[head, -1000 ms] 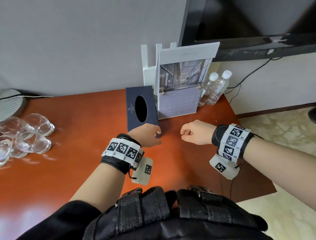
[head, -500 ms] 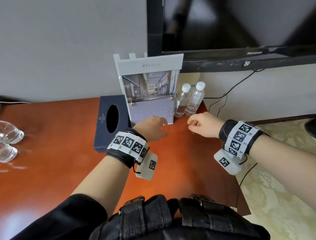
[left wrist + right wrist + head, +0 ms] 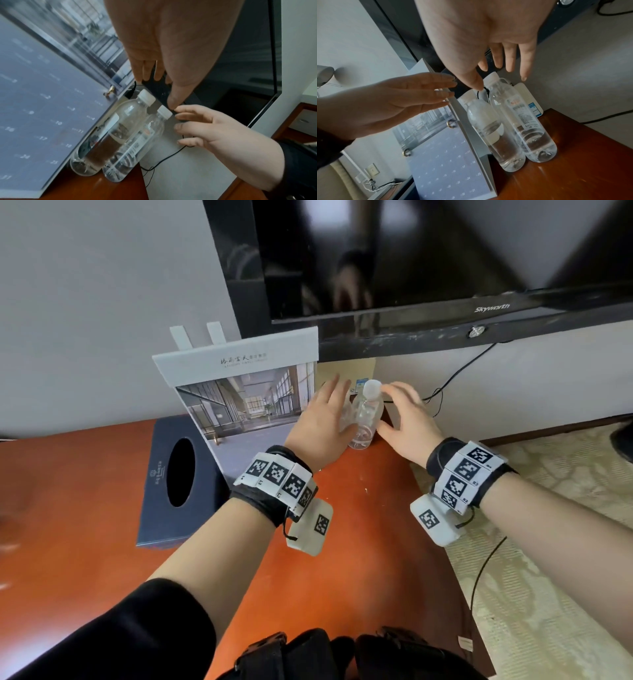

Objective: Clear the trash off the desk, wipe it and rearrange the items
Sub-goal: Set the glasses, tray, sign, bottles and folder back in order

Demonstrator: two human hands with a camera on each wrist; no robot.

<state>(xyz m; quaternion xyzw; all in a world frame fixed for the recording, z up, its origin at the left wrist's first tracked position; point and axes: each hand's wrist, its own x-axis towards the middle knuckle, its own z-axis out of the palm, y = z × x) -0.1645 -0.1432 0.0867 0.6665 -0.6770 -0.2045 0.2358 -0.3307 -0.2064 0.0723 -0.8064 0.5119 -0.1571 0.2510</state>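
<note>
Two clear water bottles [image 3: 364, 419] stand upright and touching at the desk's [image 3: 342, 559] rear right corner, between the spread fingers of both hands. The left hand [image 3: 320, 422] and right hand [image 3: 406, 422] have advanced from a loosely curled posture over mid-desk a second ago to flank the bottles; fingers are extended and apart, gripping nothing, with the right thumb just beside the nearer bottle's white cap. Judged from this, the rearranging step on the bottles is about to begin. Beyond the left fingers, a desk calendar [image 3: 246, 402] stands touching the farther bottle; a tissue box [image 3: 181, 481] lies past it. Above the fingertips, the television's [image 3: 411, 268] lower edge limits lifting room. Beyond the right fingers the desk edge drops off; open surface lies toward the wrists.
</note>
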